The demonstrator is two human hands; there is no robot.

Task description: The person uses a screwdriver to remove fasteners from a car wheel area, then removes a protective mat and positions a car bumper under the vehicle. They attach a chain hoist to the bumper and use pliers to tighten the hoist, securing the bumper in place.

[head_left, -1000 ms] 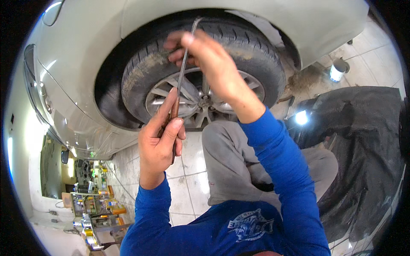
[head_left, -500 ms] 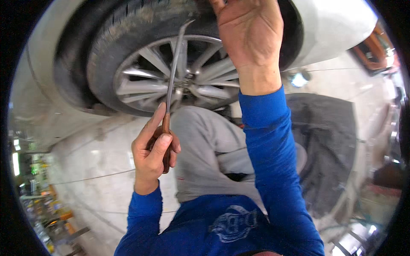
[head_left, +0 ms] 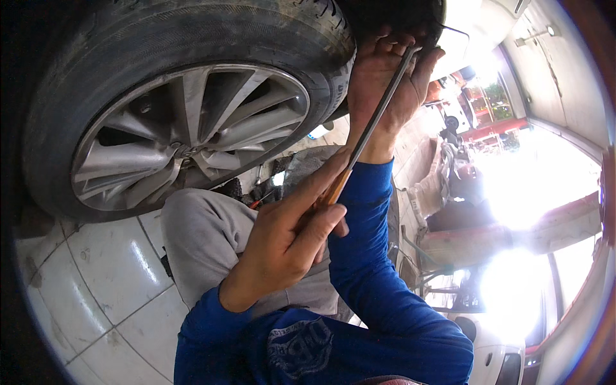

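Note:
My left hand (head_left: 289, 244) grips the wooden handle (head_left: 339, 189) of a long, bent-tipped metal tool (head_left: 378, 115), angled up to the right. Its tip reaches the fingers of my right hand (head_left: 378, 90), which is raised palm toward me into the dark wheel arch (head_left: 372, 16), thumb apart and fingers loosely bent, their ends partly in shadow. Whether those fingers touch the arch's edge I cannot tell. The tire (head_left: 64, 122) and its silver alloy rim (head_left: 189, 154) fill the upper left, beside both hands.
My bent leg in grey trousers (head_left: 199, 237) rests below the wheel on white floor tiles (head_left: 96, 276). A dark mat (head_left: 301, 163) with small tools (head_left: 256, 199) lies behind my arms. At lower right stands a white vehicle (head_left: 494, 353), near bright openings.
The view has swung sharply, bringing the tire closer and showing the bright right side. My left hand has raised the tool diagonally, its tip now at my right hand inside the arch.

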